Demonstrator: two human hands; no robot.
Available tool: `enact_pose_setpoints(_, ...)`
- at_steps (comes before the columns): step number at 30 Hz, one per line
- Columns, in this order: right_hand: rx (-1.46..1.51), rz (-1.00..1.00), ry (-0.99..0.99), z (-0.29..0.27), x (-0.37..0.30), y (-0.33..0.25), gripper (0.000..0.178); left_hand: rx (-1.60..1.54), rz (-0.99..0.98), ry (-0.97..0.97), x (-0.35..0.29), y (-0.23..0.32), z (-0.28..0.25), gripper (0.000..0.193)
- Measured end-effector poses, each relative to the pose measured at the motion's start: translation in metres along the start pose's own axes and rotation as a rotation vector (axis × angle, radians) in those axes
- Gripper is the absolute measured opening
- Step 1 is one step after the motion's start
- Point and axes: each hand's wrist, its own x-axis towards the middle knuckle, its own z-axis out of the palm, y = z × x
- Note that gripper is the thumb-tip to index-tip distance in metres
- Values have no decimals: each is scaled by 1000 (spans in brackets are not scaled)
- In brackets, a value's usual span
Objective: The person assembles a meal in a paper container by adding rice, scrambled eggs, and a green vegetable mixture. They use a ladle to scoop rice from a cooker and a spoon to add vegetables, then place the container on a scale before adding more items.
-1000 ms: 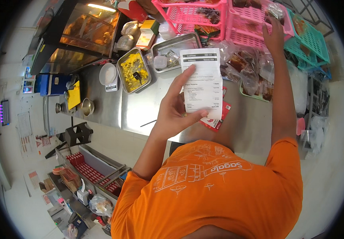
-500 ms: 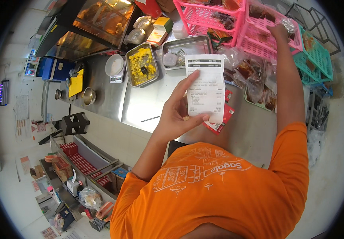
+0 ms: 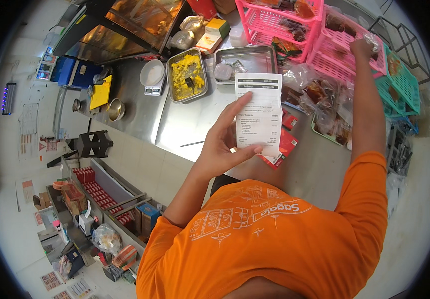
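Note:
A white printed receipt (image 3: 258, 117) is pinched upright in my left hand (image 3: 225, 142), thumb in front near its lower edge and index finger along its left side. My right arm stretches to the far right, where my right hand (image 3: 362, 49) is in a pink basket (image 3: 332, 50). Its fingers are curled against a clear plastic bag (image 3: 373, 44), partly hiding it. Other bags with dark and reddish contents lie in the basket. Behind the receipt, red printed packets (image 3: 287, 144) rest on the steel table (image 3: 185, 127).
Left of the receipt stand a metal tray of yellow food (image 3: 173, 94), another steel tray (image 3: 269, 52), a scale with a white bowl (image 3: 153, 90) and a yellow board (image 3: 100, 92). Sauce bags (image 3: 319, 94) lie on the right. A green basket (image 3: 404, 87) adjoins the pink one.
The view has shifted slightly, so the table and baskets appear farther right and lower. Both hands keep nearly the same places relative to the receipt and the pink basket.

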Motion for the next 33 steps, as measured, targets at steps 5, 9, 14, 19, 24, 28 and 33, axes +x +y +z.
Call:
enact_pose_setpoints(5,163,-36,-75,39,46,53,41,16,-22,38,-9,2,-8,95)
enact_pose_setpoints(9,104,-11,10,35,31,49,40,21,66,233,-29,0,-31,96)
enact_pose_setpoints(14,512,159,269,2,-7,48,38,124,54,439,-56,-1,-70,91)
enact_pose_setpoints(19,1044,71,391,-30,-43,54,38,136,2,598,-76,-7,-88,87)
enact_pose_setpoints(24,2299,331,-338,-78,-111,9,40,78,-23,609,-78,-17,-92,83)
enact_pose_setpoints(28,2537,258,-777,-138,-176,0,36,82,-33,569,-66,-23,-95,81)
enact_pose_setpoints(33,2208,235,-770,-191,-257,-28,36,55,-73,541,-58,-46,-108,79)
